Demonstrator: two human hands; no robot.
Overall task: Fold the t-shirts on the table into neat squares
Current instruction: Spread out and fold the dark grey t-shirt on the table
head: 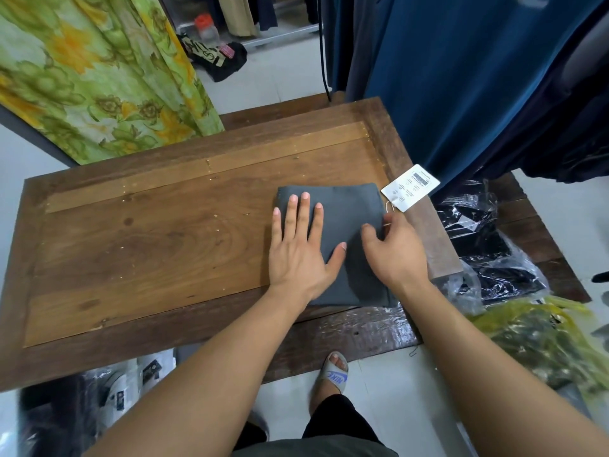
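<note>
A dark grey t-shirt lies folded into a compact rectangle on the right part of the wooden table. My left hand lies flat on its left half, fingers straight and spread, pressing the cloth down. My right hand is at the shirt's right edge with its fingers curled onto the fabric; whether they pinch the edge is hidden. A white price tag on a string lies just past the shirt's far right corner.
Plastic-wrapped dark garments lie right of the table, with a yellow-green plastic bag nearer me. Blue garments hang above the far right corner. A floral green curtain hangs at far left. More wrapped packs sit under the near edge.
</note>
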